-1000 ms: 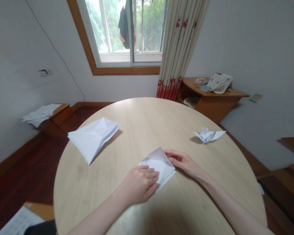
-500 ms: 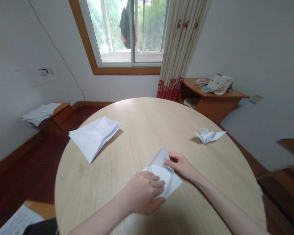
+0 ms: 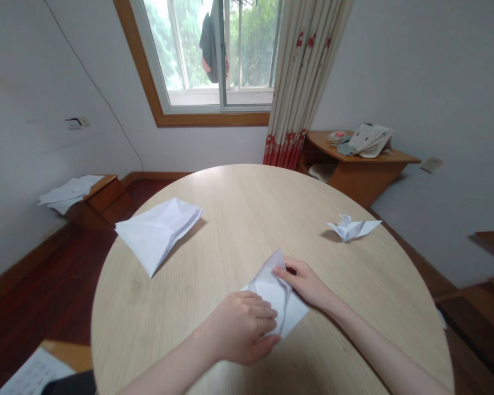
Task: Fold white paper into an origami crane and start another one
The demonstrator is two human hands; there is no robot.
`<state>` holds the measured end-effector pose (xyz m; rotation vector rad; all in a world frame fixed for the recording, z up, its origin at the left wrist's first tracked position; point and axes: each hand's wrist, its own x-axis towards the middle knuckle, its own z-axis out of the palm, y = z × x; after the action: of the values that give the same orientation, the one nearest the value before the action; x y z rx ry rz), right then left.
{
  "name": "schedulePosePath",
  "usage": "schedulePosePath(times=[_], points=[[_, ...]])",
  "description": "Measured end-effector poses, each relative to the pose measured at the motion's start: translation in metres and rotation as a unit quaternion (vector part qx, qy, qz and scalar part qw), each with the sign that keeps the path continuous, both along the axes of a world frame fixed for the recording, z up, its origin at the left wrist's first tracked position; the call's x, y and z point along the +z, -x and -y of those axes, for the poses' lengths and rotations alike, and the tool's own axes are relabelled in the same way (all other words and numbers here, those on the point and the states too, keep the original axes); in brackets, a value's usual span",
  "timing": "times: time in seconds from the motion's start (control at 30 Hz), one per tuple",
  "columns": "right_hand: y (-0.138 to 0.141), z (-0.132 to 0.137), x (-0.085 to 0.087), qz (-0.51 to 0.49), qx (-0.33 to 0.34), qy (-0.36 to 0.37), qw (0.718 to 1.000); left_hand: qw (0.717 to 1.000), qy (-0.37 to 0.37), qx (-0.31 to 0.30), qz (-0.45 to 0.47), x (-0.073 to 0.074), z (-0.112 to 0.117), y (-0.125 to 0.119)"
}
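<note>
A white sheet of folded paper (image 3: 271,291) lies on the table in front of me, with one flap lifted and its pointed tip away from me. My left hand (image 3: 247,326) rests flat over the near left part of the paper, fingers stretched across it. With thumb and fingers, my right hand (image 3: 302,278) pinches the raised flap at its right edge. A paper crane (image 3: 349,227) stands at the right of the table. Over on the left lies a stack of creased white paper (image 3: 160,227).
The round wooden table (image 3: 239,208) fills the middle. Beyond it are a window, a curtain (image 3: 296,88) and a corner desk (image 3: 354,156) with a cloth bag (image 3: 370,140). Papers (image 3: 68,192) lie on a low cabinet at the left.
The right thumb has shifted slightly left, bending the flap further over. The left hand has slid a little toward me on the paper.
</note>
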<state>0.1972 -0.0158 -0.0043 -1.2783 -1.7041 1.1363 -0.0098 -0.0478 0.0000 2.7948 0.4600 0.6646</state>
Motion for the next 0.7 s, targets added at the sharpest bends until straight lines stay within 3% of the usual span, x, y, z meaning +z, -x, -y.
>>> schedulePosePath(times=[0.13,0.27,0.33,0.43,0.53,0.7], points=[[0.001,0.001,0.002,-0.013,0.006,0.010,1.000,0.993,-0.038,0.033,0.108,0.011,0.000,0.000],[0.008,0.009,0.007,-0.042,0.008,0.024,0.999,0.962,-0.053,0.139,0.227,0.026,0.000,0.003],[0.014,0.015,0.011,-0.067,0.022,0.054,0.996,0.937,0.014,0.209,0.278,0.030,-0.001,0.005],[0.022,0.024,0.015,-0.104,0.081,0.118,0.984,0.887,0.185,0.280,0.316,0.030,-0.008,0.007],[0.027,0.029,0.015,-0.091,0.118,0.128,0.981,0.858,0.303,0.278,0.308,0.026,-0.015,0.007],[0.027,0.032,0.011,0.007,0.137,0.072,0.988,0.831,0.384,0.260,0.306,0.021,-0.017,0.003]])
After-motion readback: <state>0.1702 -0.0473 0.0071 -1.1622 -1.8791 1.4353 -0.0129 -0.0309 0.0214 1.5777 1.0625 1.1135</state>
